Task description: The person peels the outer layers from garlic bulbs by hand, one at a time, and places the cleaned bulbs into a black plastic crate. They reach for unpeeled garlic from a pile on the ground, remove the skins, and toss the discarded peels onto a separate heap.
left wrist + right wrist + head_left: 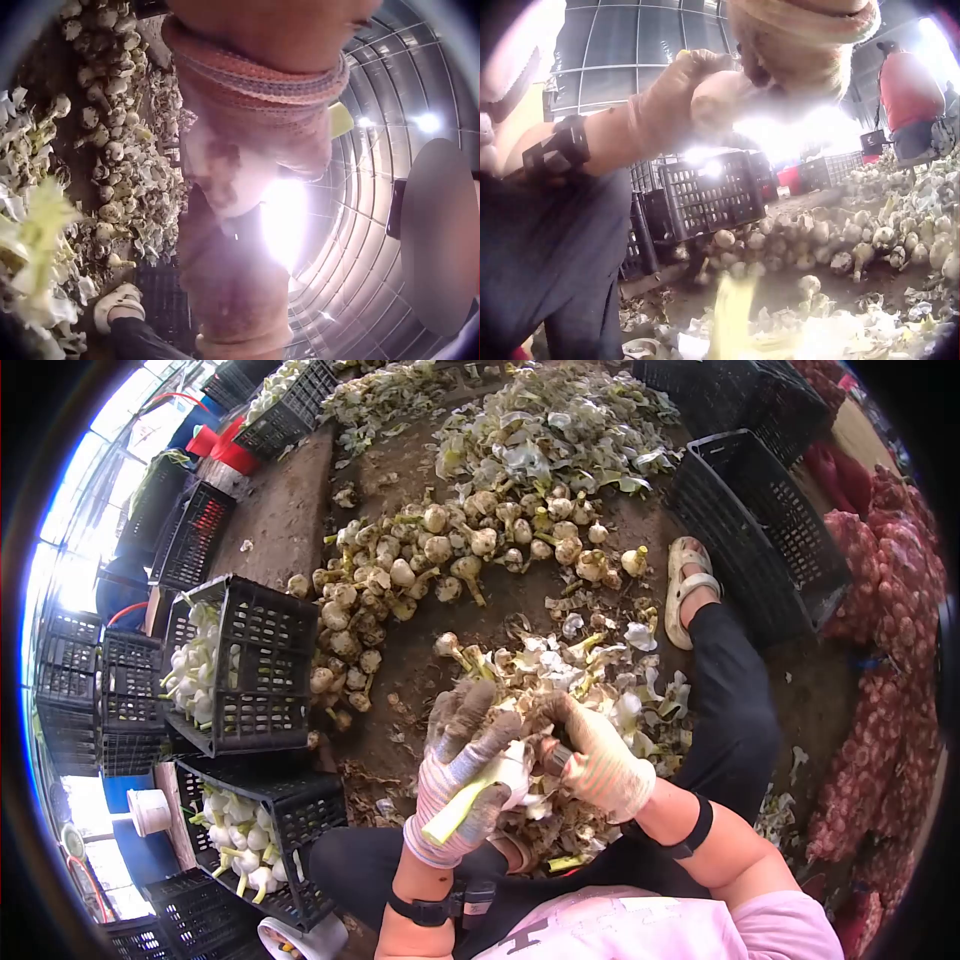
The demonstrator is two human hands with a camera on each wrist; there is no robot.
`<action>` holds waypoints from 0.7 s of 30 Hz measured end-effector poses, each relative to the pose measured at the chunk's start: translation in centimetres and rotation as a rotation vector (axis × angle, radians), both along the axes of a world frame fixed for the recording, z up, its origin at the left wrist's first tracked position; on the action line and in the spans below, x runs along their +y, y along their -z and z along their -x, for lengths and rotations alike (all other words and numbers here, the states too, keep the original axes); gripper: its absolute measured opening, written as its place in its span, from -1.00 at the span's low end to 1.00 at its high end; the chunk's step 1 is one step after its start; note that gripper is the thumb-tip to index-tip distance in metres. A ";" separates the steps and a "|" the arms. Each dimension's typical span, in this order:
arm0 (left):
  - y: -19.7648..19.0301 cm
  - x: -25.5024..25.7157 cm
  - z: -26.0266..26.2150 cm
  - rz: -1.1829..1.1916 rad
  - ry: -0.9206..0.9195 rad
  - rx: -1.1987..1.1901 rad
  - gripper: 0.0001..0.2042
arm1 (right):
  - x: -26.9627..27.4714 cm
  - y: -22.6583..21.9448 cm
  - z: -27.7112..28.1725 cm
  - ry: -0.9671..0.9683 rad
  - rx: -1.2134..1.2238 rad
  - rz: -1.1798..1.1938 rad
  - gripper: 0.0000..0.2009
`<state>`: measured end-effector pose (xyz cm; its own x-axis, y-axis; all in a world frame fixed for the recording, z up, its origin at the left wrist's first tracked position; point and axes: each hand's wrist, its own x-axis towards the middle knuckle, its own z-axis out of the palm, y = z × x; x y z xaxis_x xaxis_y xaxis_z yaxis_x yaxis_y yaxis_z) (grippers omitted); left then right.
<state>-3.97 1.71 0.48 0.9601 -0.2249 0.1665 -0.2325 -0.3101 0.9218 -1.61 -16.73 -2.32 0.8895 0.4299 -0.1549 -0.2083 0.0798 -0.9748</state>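
Gloved and dirt-stained, the left hand grips a white garlic bulb whose pale green stem points toward the person's body. The right hand, also gloved, curls round a brown-handled tool against the bulb's right side; its blade cannot be made out. In the left wrist view the bulb shows brown marks at its root end, between the two hands. The right wrist view shows the left hand holding the bulb, close to the right hand.
Peeled skins and cut stems lie below the hands. Beyond is a heap of untrimmed garlic. Black crates with garlic stand left, an empty crate and red net sacks right. Another person is in the background.
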 end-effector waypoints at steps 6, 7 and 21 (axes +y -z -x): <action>-0.3 -1.2 1.3 0.855 0.222 0.462 -0.38 | 0.4 1.5 0.0 -0.244 -0.226 0.361 -0.65; 0.1 -0.7 1.4 0.848 0.165 0.510 -0.34 | 0.5 1.8 0.2 -0.397 -0.249 0.338 -0.67; 3.0 1.6 -0.8 1.582 -0.475 0.641 -0.46 | -2.4 2.2 -2.0 -0.054 -0.508 0.810 -0.52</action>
